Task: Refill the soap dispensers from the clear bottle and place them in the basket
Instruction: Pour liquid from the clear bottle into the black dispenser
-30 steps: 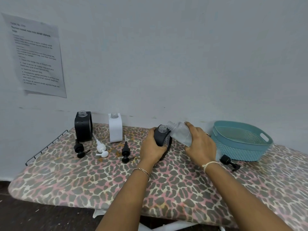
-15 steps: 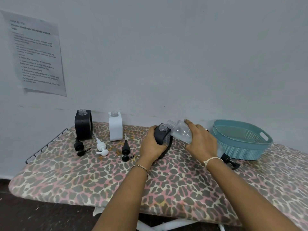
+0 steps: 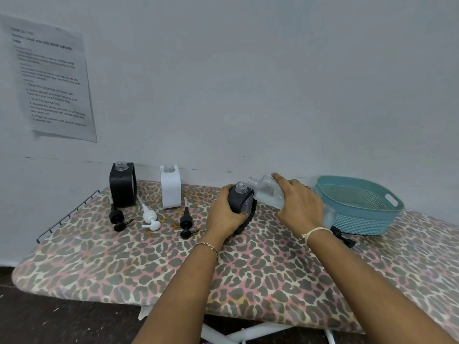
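**Bottle tipped at dispenser**

My left hand (image 3: 224, 214) curls around the black square soap dispenser (image 3: 239, 201) on the leopard-print board (image 3: 173, 269). My right hand (image 3: 300, 207) grips the tilted clear plastic bottle (image 3: 267, 191), neck just beside the dispenser's open mouth. A teal plastic basket (image 3: 360, 219) stands beyond.

sheet (image 3: 53, 80) on wall (image 3: 248, 83) | leopard-print ironing bd (image 3: 173, 264) | wire rack (image 3: 67, 214) L end

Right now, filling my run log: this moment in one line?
left hand grips black dispenser | right hand holds clear bottle tilted, mouth by dispenser neck | basket: no dispensers
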A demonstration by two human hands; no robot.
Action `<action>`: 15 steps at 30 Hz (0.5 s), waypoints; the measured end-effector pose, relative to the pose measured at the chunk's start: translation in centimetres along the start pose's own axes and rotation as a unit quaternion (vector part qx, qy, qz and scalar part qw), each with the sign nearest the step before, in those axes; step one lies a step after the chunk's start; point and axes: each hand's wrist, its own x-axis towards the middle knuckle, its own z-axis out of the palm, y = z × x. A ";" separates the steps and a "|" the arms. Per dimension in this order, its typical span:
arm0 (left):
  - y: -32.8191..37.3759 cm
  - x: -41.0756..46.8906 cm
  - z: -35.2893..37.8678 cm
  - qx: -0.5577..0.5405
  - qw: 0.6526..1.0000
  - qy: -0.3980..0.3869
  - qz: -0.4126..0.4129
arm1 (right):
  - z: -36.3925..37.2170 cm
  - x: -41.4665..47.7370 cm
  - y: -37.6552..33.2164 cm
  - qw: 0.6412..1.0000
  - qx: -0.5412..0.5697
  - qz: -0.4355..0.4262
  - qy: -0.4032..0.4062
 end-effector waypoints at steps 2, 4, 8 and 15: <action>0.0 0.0 0.0 0.000 1.000 -0.001 -0.002 | 0.0 0.1 0.0 1.000 -0.010 -0.004 0.000; 0.0 0.0 -0.1 0.001 1.000 0.000 -0.002 | -0.1 0.1 0.0 1.000 -0.016 -0.006 -0.001; -0.1 0.0 -0.1 0.005 1.000 0.000 -0.001 | -0.1 0.3 0.0 1.000 -0.012 -0.007 -0.002; -0.3 0.1 -0.1 0.001 1.000 -0.004 0.001 | 0.0 0.4 0.0 1.000 -0.019 -0.008 0.006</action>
